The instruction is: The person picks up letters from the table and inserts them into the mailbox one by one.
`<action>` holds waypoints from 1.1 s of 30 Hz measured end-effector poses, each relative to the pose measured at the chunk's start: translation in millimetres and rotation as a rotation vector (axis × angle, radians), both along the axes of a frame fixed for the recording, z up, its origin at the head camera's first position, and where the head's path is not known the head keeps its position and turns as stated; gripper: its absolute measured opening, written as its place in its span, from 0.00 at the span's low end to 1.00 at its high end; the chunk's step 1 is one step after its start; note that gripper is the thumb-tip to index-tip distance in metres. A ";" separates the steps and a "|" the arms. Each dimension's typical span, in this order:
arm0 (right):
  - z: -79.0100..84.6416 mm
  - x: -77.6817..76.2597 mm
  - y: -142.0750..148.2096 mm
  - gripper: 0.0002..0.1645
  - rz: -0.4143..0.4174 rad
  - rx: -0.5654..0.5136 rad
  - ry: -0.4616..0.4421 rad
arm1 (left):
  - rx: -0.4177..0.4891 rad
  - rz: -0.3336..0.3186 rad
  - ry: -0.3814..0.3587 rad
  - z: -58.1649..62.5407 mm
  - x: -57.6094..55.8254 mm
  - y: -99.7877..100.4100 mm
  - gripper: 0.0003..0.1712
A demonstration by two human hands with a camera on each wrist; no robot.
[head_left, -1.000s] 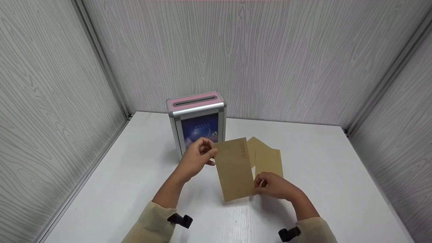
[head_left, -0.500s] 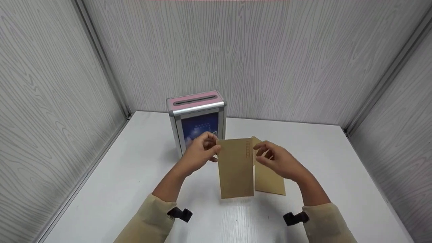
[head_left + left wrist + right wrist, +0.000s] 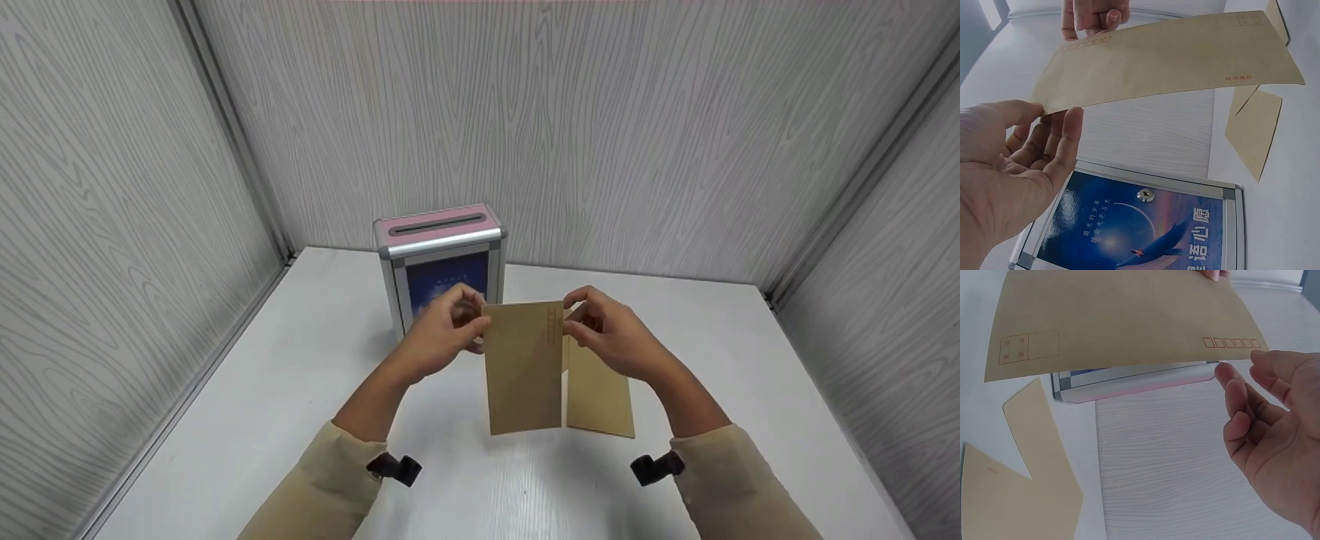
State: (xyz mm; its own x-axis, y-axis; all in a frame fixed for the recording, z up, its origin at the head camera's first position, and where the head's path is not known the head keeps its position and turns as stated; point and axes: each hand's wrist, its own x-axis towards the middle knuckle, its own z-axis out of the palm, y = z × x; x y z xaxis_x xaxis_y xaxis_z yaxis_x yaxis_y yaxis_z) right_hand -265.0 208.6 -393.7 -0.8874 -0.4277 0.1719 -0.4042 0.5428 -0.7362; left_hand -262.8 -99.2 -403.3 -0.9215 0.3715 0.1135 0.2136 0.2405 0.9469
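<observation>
1. A brown envelope (image 3: 525, 367) is being held up off the white table (image 3: 322, 375), approx. upright in head view, betw. both hands & in front of the box's lower R part.
2. Its top L corner is being pinched by the L hand (image 3: 442, 335), thumb on the near face, other fingers curled behind.
3. Its top R corner is being pinched by the R hand (image 3: 616, 339), thumb & fingertips meeting at the edge.
4. A row of small red squares is being shown nr. the top R corner, head view; more red print is being seen on the same face in L wrist view.
5. Loose envelopes (image 3: 600, 397), overlapping, are being supported by the table, R of the held one; they're being partly covered by it & the R hand.
6. The box (image 3: 441, 226), w/ pink slotted top, silver frame & blue poster, is being partly hidden by the L hand; it's standing upright toward the back wall (image 3: 600, 150).
7. Beige sleeves (image 3: 319, 480) are being worn, w/ a blk. device (image 3: 395, 468) at each cuff.
</observation>
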 end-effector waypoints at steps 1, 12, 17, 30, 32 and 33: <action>-0.3 -0.6 -1.4 0.17 -0.001 0.006 0.011 | -0.005 -0.009 0.004 -0.1 0.2 -0.4 0.11; 1.3 -1.2 -10.0 0.10 -0.057 -0.023 0.091 | -0.096 -0.056 0.084 3.5 2.6 -0.6 0.11; 6.0 -1.5 -14.0 0.08 -0.076 -0.049 0.143 | -0.101 -0.073 0.108 7.5 2.2 -3.4 0.10; 33.2 -1.0 -25.6 0.06 -0.121 -0.176 0.278 | -0.081 0.007 0.227 40.2 12.6 -9.5 0.09; 38.2 -0.7 -27.8 0.07 -0.124 -0.194 0.287 | -0.072 0.045 0.231 43.4 13.5 -9.9 0.09; 40.7 -0.6 -29.1 0.07 -0.125 -0.200 0.291 | -0.065 0.064 0.232 45.3 14.2 -10.0 0.09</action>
